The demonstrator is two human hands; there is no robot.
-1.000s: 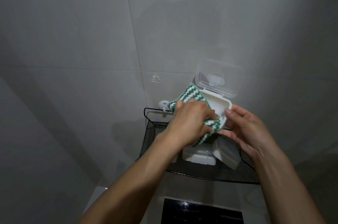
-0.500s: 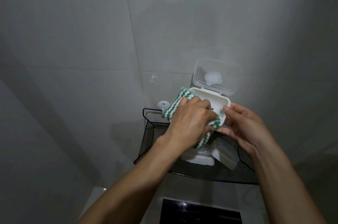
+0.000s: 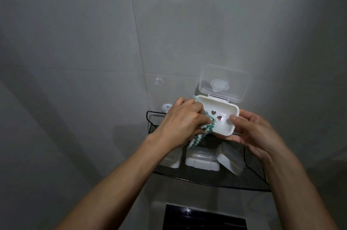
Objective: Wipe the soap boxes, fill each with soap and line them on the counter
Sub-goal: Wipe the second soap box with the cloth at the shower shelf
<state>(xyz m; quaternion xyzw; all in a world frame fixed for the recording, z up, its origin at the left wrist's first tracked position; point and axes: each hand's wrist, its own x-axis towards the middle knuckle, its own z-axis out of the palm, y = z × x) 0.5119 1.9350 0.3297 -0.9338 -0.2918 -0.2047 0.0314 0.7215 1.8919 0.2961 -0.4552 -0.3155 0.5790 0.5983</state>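
Slid left since a second ago: cloth (image 3: 201, 137), baring heart holes in box (image 3: 217, 117) | left hand (image 3: 183, 123) clutching cloth | right hand (image 3: 257, 132) gripping open box above rack (image 3: 244, 179) | step: wiping | next: likely finish, then soap.

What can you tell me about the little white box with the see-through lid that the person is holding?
The soap box looks like white plastic, a shallow rounded tray with heart-shaped holes in its floor. Its clear lid, hinged at the far edge, stands open and bears a cloud-like emblem. It holds no soap. The right hand grips its right end, above a black mesh shelf. The left hand presses a green-and-white striped cloth against its left side.
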